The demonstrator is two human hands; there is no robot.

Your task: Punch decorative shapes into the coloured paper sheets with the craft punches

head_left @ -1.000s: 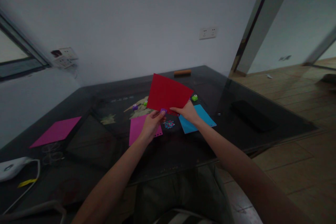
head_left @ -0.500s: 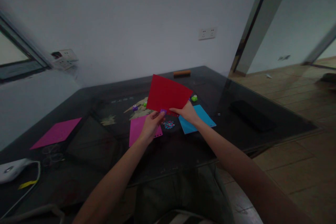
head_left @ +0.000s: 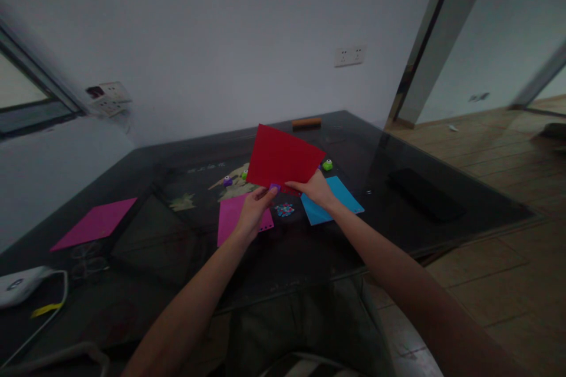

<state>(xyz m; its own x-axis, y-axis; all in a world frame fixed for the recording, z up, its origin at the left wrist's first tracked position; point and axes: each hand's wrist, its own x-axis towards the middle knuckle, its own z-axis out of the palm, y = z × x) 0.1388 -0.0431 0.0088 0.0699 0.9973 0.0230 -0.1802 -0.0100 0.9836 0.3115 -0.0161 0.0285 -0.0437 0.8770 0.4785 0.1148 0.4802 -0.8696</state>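
No readable text in this view.
A few pale marks sit under the glass of the dark counter point(head_left: 398, 212), near its printed picture, but they are too small and blurred to read; nothing else carries legible lettering.

You hold a red sheet point(head_left: 283, 158) tilted up above the table, its near edge pinched at the bottom. A small purple punch point(head_left: 275, 187) sits clamped on that near edge, left of the middle.
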